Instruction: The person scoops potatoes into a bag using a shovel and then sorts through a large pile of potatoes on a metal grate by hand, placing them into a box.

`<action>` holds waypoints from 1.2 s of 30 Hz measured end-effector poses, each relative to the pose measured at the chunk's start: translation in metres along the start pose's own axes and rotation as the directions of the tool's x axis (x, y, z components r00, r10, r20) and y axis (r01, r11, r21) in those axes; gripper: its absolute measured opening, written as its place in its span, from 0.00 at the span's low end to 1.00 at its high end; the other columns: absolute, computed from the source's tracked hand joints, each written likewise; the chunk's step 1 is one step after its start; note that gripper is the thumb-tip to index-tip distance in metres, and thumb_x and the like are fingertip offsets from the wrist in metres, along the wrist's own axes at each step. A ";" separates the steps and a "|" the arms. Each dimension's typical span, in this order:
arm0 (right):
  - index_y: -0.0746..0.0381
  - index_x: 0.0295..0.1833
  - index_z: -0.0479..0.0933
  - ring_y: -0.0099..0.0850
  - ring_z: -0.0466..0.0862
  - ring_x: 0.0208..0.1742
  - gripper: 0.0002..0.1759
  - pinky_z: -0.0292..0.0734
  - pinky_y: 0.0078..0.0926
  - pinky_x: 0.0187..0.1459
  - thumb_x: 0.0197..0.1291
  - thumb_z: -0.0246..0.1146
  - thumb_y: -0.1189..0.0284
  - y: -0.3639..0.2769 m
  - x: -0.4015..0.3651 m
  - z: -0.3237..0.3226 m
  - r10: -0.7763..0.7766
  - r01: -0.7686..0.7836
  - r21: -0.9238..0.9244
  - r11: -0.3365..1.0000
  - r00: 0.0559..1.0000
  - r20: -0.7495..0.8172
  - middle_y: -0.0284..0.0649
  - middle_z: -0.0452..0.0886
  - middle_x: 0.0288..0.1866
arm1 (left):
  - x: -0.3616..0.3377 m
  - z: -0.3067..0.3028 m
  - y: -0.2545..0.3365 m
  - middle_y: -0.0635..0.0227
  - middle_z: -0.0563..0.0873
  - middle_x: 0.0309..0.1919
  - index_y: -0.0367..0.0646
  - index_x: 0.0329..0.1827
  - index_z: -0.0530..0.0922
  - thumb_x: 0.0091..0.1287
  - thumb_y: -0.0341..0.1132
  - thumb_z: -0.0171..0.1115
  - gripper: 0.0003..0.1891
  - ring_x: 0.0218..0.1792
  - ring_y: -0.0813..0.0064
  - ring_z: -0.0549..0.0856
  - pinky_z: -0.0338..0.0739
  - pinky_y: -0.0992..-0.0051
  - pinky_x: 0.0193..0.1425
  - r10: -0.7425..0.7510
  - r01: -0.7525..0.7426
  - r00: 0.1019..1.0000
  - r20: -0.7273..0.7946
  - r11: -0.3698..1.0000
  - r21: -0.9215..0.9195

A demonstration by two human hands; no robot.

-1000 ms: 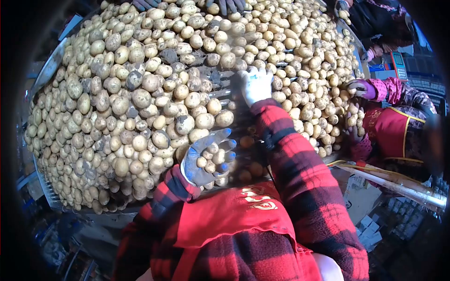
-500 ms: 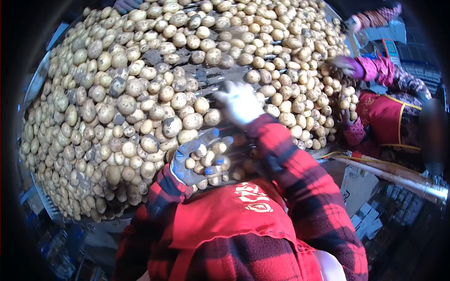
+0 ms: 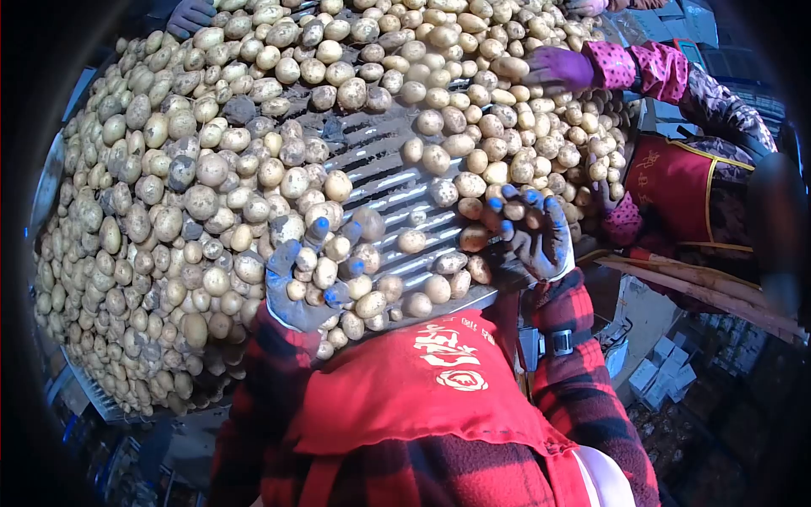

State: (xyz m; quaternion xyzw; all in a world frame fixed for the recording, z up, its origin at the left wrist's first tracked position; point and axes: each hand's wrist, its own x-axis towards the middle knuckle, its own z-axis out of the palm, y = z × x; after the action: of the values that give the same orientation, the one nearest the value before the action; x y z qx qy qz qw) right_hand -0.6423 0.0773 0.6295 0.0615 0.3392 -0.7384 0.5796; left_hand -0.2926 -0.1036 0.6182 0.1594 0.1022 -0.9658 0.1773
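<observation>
Potatoes (image 3: pixel 203 203) of mixed sizes, many with soil on them, cover a slatted metal table (image 3: pixel 372 173). My left hand (image 3: pixel 296 291), in a grey glove with blue fingertips, is turned up with its fingers curled round several small potatoes (image 3: pixel 325 272). More small potatoes lie against its lower edge. My right hand (image 3: pixel 545 241), gloved the same way, is palm up at the right of the bare slats. Its fingers bend over small potatoes (image 3: pixel 515 211), partly hidden by the fingers. Loose potatoes (image 3: pixel 438 288) lie on the slats between my hands.
A co-worker in a red apron (image 3: pixel 676 186) stands at the right, a purple-gloved hand (image 3: pixel 562 69) on the potatoes. Another gloved hand (image 3: pixel 192 15) shows at the top left. A wooden rail (image 3: pixel 701 291) runs along the right, with white boxes (image 3: pixel 663 372) below.
My right hand has moved right and back from mid-slats and turned palm up. More bare slats show. My left hand keeps its small potatoes. The co-worker's purple-gloved hand has reached further over the potatoes.
</observation>
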 end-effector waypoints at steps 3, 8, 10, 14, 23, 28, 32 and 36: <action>0.65 0.64 0.81 0.40 0.87 0.59 0.19 0.85 0.34 0.50 0.75 0.66 0.66 -0.003 -0.002 0.019 0.009 -0.095 -0.599 0.795 0.989 -0.145 0.45 0.87 0.57 | 0.000 -0.004 -0.001 0.60 0.73 0.78 0.55 0.78 0.75 0.82 0.53 0.54 0.26 0.65 0.52 0.82 0.85 0.69 0.43 0.002 -0.001 1.000 0.003 1.000 -0.020; 0.55 0.58 0.84 0.44 0.82 0.54 0.16 0.81 0.47 0.52 0.68 0.61 0.69 0.097 0.032 0.026 0.069 0.384 -0.633 -0.672 0.884 0.462 0.44 0.82 0.50 | -0.004 0.005 -0.011 0.61 0.71 0.80 0.56 0.78 0.75 0.82 0.52 0.54 0.26 0.67 0.53 0.81 0.84 0.67 0.48 -0.044 0.043 0.999 0.017 0.999 0.010; 0.54 0.54 0.84 0.42 0.83 0.57 0.13 0.82 0.44 0.53 0.70 0.59 0.67 0.127 0.048 0.025 0.121 0.370 -0.542 -0.755 0.890 0.440 0.44 0.83 0.51 | -0.006 -0.001 -0.012 0.61 0.71 0.81 0.56 0.79 0.75 0.82 0.52 0.54 0.26 0.67 0.53 0.81 0.84 0.66 0.48 -0.081 0.081 0.995 0.059 0.997 0.007; 0.62 0.47 0.84 0.43 0.89 0.46 0.11 0.85 0.47 0.50 0.64 0.66 0.68 0.107 0.063 0.034 0.070 0.410 -0.722 -0.557 0.890 0.451 0.45 0.86 0.42 | -0.005 -0.007 -0.017 0.61 0.71 0.81 0.56 0.79 0.75 0.83 0.52 0.53 0.26 0.69 0.54 0.80 0.84 0.66 0.50 -0.130 0.130 0.985 0.115 0.991 0.007; 0.53 0.78 0.69 0.31 0.87 0.54 0.27 0.81 0.23 0.42 0.77 0.64 0.67 0.054 -0.009 0.049 -0.001 0.048 -0.217 0.975 0.978 0.209 0.42 0.81 0.68 | -0.008 -0.005 -0.013 0.60 0.69 0.83 0.55 0.80 0.75 0.82 0.50 0.53 0.26 0.72 0.56 0.78 0.83 0.64 0.53 -0.131 0.135 0.989 0.063 0.989 -0.064; 0.60 0.62 0.84 0.40 0.90 0.46 0.18 0.85 0.37 0.47 0.69 0.62 0.71 0.036 0.104 0.049 -0.390 0.030 -0.996 -0.080 0.919 0.059 0.47 0.89 0.47 | -0.006 0.000 -0.018 0.60 0.71 0.82 0.56 0.79 0.75 0.82 0.49 0.54 0.25 0.70 0.54 0.80 0.83 0.64 0.52 -0.184 0.184 0.982 0.033 0.983 -0.019; 0.60 0.49 0.86 0.47 0.88 0.51 0.12 0.84 0.50 0.50 0.66 0.60 0.70 0.099 0.105 0.075 -0.355 0.002 -0.744 -0.668 0.878 0.322 0.51 0.86 0.51 | -0.009 -0.004 -0.019 0.61 0.73 0.80 0.56 0.79 0.75 0.81 0.49 0.55 0.26 0.67 0.51 0.82 0.83 0.61 0.51 -0.181 0.180 0.982 -0.061 0.984 -0.011; 0.54 0.51 0.86 0.49 0.86 0.49 0.13 0.83 0.50 0.52 0.60 0.65 0.71 0.136 0.064 0.058 -0.383 0.266 -0.828 -0.494 0.788 0.482 0.48 0.84 0.48 | -0.008 -0.007 -0.010 0.61 0.72 0.81 0.57 0.79 0.75 0.82 0.50 0.54 0.26 0.69 0.53 0.80 0.83 0.62 0.55 -0.196 0.195 0.980 -0.038 0.981 -0.017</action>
State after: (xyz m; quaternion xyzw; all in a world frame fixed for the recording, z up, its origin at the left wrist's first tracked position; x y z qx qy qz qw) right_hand -0.5234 -0.0212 0.5845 -0.5165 0.8030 -0.2838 0.0885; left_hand -0.2873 -0.0906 0.6157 0.1665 0.1271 -0.9745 0.0804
